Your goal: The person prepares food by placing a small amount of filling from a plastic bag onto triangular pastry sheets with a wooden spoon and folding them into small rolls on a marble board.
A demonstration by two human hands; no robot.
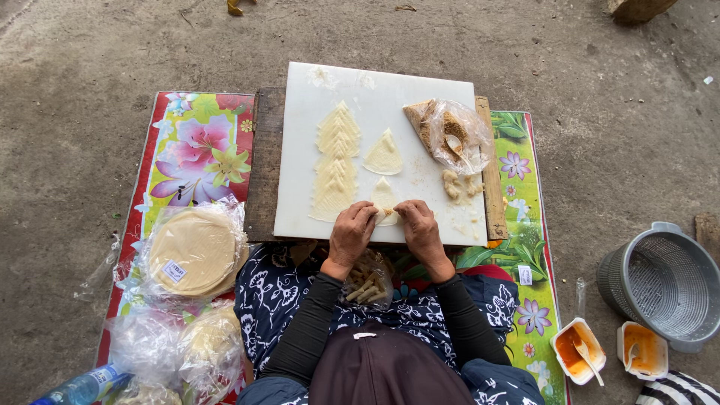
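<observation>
My left hand (351, 234) and my right hand (420, 231) meet at the near edge of a white cutting board (300, 150), both pinching a pale triangular wrapper piece (384, 196) with a bit of filling in it. A second cut triangle (384, 155) lies further up the board. To its left runs a stack of overlapping wrapper triangles (336, 161). At the board's right, a clear plastic bag of brown filling (450, 135) holds a spoon, with crumbs and lumps of filling (459, 184) below it.
A bag of finished rolls (366, 285) rests on my lap. Round wrappers in plastic (193, 251) and more bags (180, 345) lie left on the flowered mat (187, 142). A grey colander (667, 285) and two sauce tubs (577, 350) sit right. A water bottle (79, 388) lies bottom left.
</observation>
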